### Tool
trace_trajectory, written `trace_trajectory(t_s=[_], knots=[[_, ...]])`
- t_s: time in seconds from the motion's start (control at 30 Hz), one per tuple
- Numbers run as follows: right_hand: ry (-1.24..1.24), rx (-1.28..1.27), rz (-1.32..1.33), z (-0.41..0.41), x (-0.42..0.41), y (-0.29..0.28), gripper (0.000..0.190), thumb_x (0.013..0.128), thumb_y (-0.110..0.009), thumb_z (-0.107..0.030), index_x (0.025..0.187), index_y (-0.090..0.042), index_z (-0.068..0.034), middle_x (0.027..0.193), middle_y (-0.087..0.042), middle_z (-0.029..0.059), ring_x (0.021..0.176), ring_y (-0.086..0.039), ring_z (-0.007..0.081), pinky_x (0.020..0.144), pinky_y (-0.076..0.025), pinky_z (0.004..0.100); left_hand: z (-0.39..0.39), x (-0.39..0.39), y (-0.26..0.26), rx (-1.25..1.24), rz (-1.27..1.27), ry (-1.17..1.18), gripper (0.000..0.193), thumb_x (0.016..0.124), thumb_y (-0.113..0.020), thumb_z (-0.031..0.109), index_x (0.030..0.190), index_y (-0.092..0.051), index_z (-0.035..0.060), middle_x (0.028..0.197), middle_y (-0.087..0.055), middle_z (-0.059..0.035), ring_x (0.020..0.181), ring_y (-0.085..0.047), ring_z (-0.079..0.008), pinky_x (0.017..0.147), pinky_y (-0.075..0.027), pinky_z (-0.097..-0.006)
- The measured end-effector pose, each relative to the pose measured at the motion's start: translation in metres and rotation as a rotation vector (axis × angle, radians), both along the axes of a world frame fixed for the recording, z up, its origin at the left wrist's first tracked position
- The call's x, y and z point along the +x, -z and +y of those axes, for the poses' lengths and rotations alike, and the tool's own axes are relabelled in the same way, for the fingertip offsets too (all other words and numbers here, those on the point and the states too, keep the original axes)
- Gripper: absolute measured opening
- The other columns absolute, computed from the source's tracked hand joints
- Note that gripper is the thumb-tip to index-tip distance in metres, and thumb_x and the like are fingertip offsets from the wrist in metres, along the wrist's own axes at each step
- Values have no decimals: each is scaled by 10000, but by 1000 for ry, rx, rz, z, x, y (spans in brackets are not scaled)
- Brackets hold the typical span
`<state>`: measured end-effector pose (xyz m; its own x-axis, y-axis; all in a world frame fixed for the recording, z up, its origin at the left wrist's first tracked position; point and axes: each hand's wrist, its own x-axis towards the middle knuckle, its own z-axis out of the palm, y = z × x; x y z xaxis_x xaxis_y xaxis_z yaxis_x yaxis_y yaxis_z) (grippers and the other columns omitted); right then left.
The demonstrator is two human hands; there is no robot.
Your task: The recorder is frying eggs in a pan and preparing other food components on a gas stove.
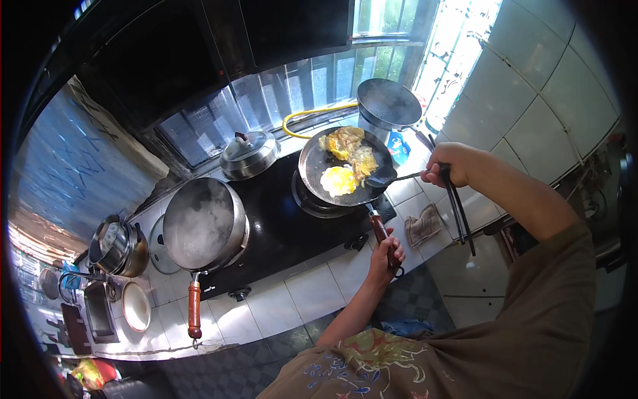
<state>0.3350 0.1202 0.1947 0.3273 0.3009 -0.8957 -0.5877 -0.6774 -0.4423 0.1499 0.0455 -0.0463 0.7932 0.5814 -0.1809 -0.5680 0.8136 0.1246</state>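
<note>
My left hand (386, 257) grips the brown wooden handle (380, 227) of a dark frying pan (314, 169). The pan is over the right burner (319, 212), its rim tilted; whether it touches the burner is unclear. Inside it lie several fried eggs, one bright yellow egg (339, 180) at the front and browned ones (346, 142) behind. In my right hand (448, 164) is a black spatula (381, 178), its blade at the pan's right edge by the eggs. The same hand also holds a pair of dark chopsticks (456, 212), pointing down towards me.
A steaming pan (199, 224) occupies the left burner, its wooden handle (194, 311) jutting over the counter edge. A lidded pot (249, 154) stands behind the black gas stove (279, 239). At the back right is another dark pan (389, 102); a folded cloth (423, 224) lies nearer.
</note>
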Motion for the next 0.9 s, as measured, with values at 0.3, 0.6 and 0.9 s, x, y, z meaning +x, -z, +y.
trace_trajectory(t_s=[0.3,0.6,0.9], knots=[[-38,180,128,-5,3,44,78,839,-367,-1,911,-345,21,731,-513,121,418,-418,41,344,-414,184,5,-4,-3,-3,34,24,328,876,-498,173,1180,-397,100,756,-439,-22,585,-435,-104,528,-402,-255],[-59,551,371,-67,23,135,52,896,-403,-84,851,-382,-66,686,-461,23,442,-364,32,351,-309,172,17,-26,-2,-7,94,79,349,877,-522,196,1195,-417,97,758,-442,-22,573,-422,-96,511,-397,-246],[-67,761,271,-96,20,98,109,883,-411,-85,990,-426,-67,697,-479,31,421,-361,31,325,-262,166,34,-50,0,-53,43,169,330,885,-511,205,1188,-457,85,753,-453,-18,556,-423,-83,497,-392,-230]])
